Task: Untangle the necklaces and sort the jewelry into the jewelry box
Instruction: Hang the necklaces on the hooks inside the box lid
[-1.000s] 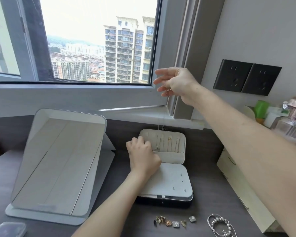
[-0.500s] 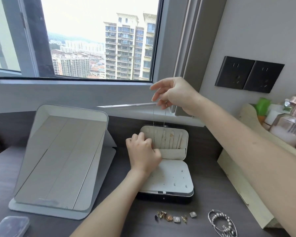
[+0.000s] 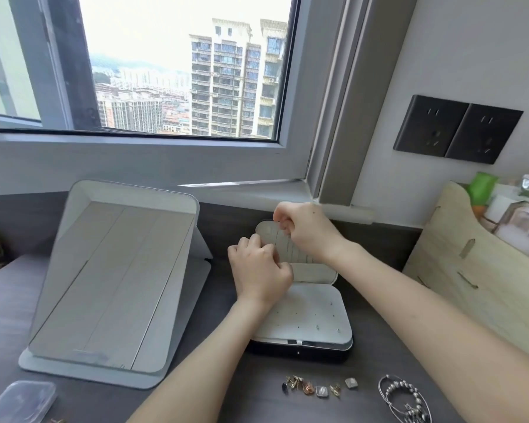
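Daylight pours in through the window (image 3: 180,71) above and behind both grips, and the sky there is blown out to white. The wall (image 3: 471,56) up and right of the right grip (image 3: 309,230) is evenly lit, while the worktop (image 3: 196,300) below reads dark and matte. A soft shadow falls from the left grip (image 3: 257,270) onto the pale box (image 3: 312,319). The mirror (image 3: 110,285) left of the left grip reflects flat grey. The wide lens bows the window frame and stretches the edges. The bottles (image 3: 526,221) far right of the grips are blurred. The chain (image 3: 276,236) below the right grip's pinch shows only as a faint line.
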Tool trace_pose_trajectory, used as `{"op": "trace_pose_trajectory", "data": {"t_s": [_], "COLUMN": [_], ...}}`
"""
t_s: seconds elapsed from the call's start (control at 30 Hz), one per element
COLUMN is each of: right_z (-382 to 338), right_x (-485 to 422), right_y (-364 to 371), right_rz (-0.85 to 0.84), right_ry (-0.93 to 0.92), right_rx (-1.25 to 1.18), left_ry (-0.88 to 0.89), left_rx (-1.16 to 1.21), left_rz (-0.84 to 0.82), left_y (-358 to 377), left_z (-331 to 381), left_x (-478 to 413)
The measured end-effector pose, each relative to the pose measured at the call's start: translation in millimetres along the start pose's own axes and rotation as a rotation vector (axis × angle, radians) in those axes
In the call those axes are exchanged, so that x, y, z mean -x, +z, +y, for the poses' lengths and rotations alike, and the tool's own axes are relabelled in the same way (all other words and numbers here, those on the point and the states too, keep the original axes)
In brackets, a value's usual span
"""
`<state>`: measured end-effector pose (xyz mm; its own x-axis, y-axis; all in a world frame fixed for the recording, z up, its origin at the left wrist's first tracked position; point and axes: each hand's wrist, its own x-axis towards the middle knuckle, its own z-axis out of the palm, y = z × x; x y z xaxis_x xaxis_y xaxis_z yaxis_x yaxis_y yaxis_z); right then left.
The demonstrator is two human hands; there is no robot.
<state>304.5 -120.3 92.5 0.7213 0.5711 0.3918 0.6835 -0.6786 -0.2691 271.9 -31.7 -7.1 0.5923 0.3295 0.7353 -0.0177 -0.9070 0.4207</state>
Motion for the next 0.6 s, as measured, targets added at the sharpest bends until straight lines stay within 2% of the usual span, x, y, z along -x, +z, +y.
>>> {"op": "trace_pose_trajectory", "data": {"t_s": [0.1, 0.2, 0.3, 0.47, 0.6], "right_z": [5, 7, 6, 5, 11], "right_x": [3, 4, 3, 5, 3], "right_y": [11, 24, 34, 49, 54], "right_rz": [0.041, 0.182, 0.308, 0.295, 0.382], "right_ry": [-0.033, -0.105, -0.103, 0.019, 0.066], "right_rx": [0.188, 0.311, 0.357, 0.364, 0.347], "left_ry": [-0.007, -0.009, -0.020, -0.038, -0.047], "left_rx": [0.001, 0.005, 0.011, 0.019, 0.030], "left_rz": [-0.013, -0.027, -0.040, -0.043, -0.064], "left_y": [0, -1, -2, -2, -2], "left_z": [0, 0, 1, 1, 1], "left_x": [0, 1, 0, 0, 1]}}
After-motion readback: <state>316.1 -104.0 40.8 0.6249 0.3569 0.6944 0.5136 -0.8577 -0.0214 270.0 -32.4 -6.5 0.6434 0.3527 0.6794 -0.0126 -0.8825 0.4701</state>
